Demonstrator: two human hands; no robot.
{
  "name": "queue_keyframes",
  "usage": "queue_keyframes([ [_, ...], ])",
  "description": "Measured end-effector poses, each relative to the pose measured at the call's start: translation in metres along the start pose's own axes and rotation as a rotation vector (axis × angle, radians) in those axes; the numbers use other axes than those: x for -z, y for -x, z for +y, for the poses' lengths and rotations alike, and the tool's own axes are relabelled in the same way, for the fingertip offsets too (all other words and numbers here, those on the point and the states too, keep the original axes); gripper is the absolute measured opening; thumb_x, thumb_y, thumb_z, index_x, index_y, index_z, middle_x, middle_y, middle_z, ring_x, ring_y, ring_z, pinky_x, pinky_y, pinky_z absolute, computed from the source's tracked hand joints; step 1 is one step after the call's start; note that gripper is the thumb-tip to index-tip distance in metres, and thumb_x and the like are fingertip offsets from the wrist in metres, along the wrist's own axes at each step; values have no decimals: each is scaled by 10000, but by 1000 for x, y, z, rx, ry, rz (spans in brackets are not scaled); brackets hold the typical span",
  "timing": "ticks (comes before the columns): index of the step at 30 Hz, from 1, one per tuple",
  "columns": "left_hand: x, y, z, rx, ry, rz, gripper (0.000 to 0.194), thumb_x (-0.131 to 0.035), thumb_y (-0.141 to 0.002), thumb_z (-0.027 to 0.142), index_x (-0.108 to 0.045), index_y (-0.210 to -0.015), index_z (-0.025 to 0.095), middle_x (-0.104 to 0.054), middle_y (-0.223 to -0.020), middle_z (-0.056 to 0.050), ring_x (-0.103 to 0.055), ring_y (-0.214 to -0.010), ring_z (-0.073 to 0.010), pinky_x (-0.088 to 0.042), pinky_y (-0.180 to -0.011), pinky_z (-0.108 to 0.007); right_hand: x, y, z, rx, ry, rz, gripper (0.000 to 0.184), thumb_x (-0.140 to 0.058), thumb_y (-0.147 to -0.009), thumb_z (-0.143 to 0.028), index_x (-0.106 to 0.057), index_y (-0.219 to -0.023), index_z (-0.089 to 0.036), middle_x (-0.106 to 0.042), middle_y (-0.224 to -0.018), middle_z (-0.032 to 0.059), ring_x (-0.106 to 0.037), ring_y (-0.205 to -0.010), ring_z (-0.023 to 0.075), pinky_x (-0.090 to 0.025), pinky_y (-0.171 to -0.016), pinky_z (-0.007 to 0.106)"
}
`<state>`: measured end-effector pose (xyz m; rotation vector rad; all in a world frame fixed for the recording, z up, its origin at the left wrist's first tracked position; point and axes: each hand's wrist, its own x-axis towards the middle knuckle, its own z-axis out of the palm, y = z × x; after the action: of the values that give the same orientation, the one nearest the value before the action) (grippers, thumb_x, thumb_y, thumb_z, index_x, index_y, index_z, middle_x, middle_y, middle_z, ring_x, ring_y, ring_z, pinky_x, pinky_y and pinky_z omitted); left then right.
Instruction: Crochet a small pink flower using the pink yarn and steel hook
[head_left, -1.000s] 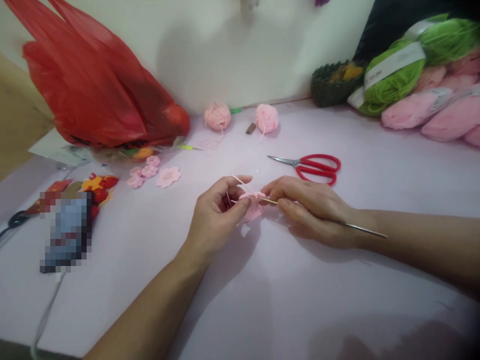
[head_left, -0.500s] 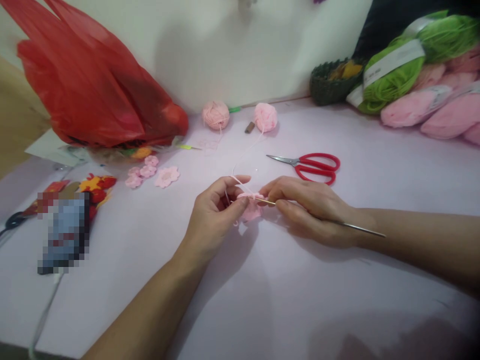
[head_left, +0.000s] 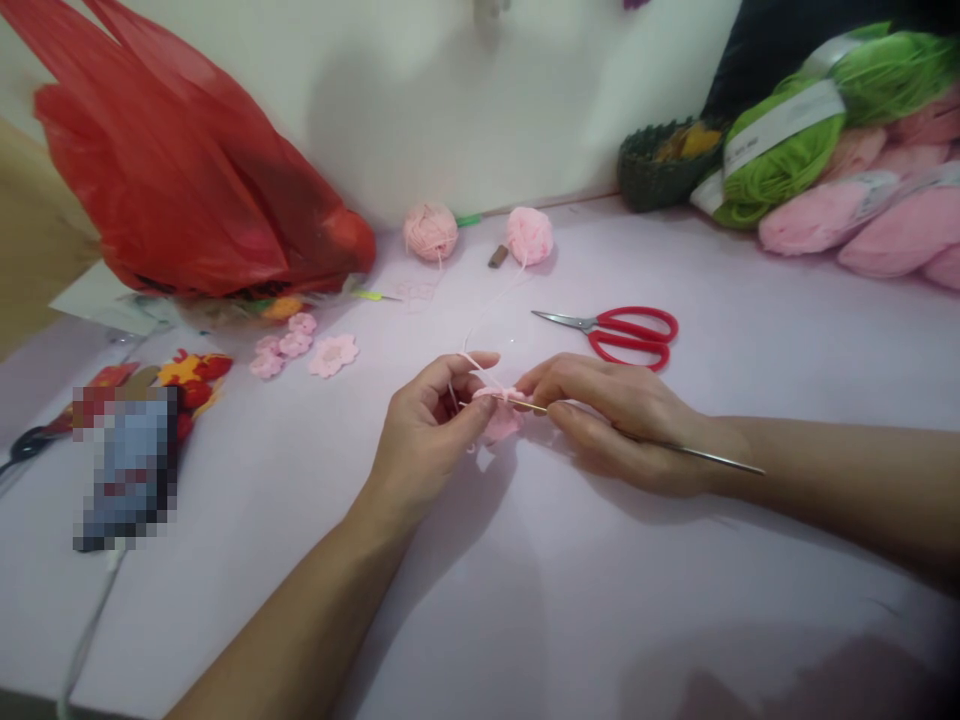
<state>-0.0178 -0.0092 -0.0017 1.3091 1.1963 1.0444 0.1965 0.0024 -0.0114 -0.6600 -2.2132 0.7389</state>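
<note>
Between its thumb and fingers my left hand (head_left: pixel 424 425) pinches a small pink crochet piece (head_left: pixel 501 425). Pink yarn (head_left: pixel 480 367) loops over the raised left index finger and runs back to a pink yarn ball (head_left: pixel 529 236). My right hand (head_left: pixel 619 420) is closed around a slim metal crochet hook (head_left: pixel 716 461), whose handle end sticks out over the wrist. The hook's tip end lies at the top edge of the crochet piece, and the right fingertips are close beside that piece. Exactly how the tip sits in the stitches is too small to tell.
Red-handled scissors (head_left: pixel 634 335) lie beyond my right hand. Pink crochet flowers (head_left: pixel 334 355) are at the left, near a red plastic bag (head_left: pixel 217 190). A second yarn ball (head_left: pixel 430 232) stands by the wall. Green and pink skeins (head_left: pixel 787 150) and a dark basket (head_left: pixel 660 170) are back right.
The hook and my right hand have shifted very slightly to the left. Both hands keep the same grip, and the rest looks the same apart from a small camera shift.
</note>
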Motion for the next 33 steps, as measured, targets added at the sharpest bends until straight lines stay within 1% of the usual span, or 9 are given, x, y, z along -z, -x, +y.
queue_keyframes([
  [4,2,-1,-1,3,-3,-8,285,-720,-828,230,-694,-1112,227,-554,-781,29,-537,-681,-85,-451,-625,-198,1,0,0,-8,23,2,232,-374,-997,-183,-588,-1072,-133,-680,-993,102,-598,-790,134,-466,-723,271],
  [9,1,0,-1,13,3,-12,305,-731,-812,246,-691,-1114,223,-550,-767,29,-535,-657,-91,-448,-601,-206,1,-1,-1,-29,47,13,207,-386,-986,-160,-582,-1052,-158,-688,-977,78,-594,-775,132,-460,-712,266],
  [16,-8,4,8,-24,-104,51,262,-715,-819,233,-684,-1077,200,-541,-758,34,-518,-628,-81,-427,-552,-195,1,0,-1,-16,64,2,201,-384,-987,-159,-568,-1066,-165,-687,-981,79,-592,-755,133,-464,-695,271],
  [20,-9,5,10,-73,-199,62,200,-704,-838,234,-680,-1033,199,-557,-788,35,-497,-608,-64,-404,-532,-191,0,1,-1,-8,59,11,207,-372,-995,-171,-560,-1078,-159,-683,-1038,103,-615,-815,150,-481,-723,287],
  [24,-10,6,11,-104,-278,87,89,-692,-849,243,-658,-913,191,-630,-962,5,-481,-600,-53,-397,-539,-212,0,2,0,13,52,-9,213,-364,-1000,-186,-554,-1089,-148,-670,-1051,121,-631,-877,176,-500,-767,322],
  [28,-12,8,11,-121,-315,94,72,-681,-862,253,-639,-863,193,-653,-965,-4,-502,-646,-75,-412,-593,-231,-1,3,2,37,74,-22,194,-373,-997,-189,-540,-1093,-161,-658,-1092,127,-635,-971,201,-518,-800,346],
  [30,-13,9,11,-124,-313,94,84,-684,-858,241,-624,-830,188,-662,-1032,-11,-515,-669,-76,-415,-607,-236,-2,3,2,54,98,-14,187,-375,-997,-187,-535,-1091,-162,-653,-1109,131,-633,-1008,208,-529,-816,353],
  [32,-12,8,10,-117,-290,93,77,-693,-854,238,-634,-871,191,-658,-1075,-12,-516,-666,-71,-409,-596,-237,-3,3,1,76,125,-6,183,-374,-999,-186,-532,-1089,-159,-653,-1110,134,-634,-1025,213,-541,-819,357],
  [33,-11,7,9,-111,-274,91,98,-695,-856,241,-648,-931,199,-657,-1048,-8,-514,-660,-70,-405,-588,-237,-3,2,0,92,139,-3,181,-374,-1001,-184,-531,-1086,-155,-655,-1105,136,-637,-1022,212,-546,-815,355],
])
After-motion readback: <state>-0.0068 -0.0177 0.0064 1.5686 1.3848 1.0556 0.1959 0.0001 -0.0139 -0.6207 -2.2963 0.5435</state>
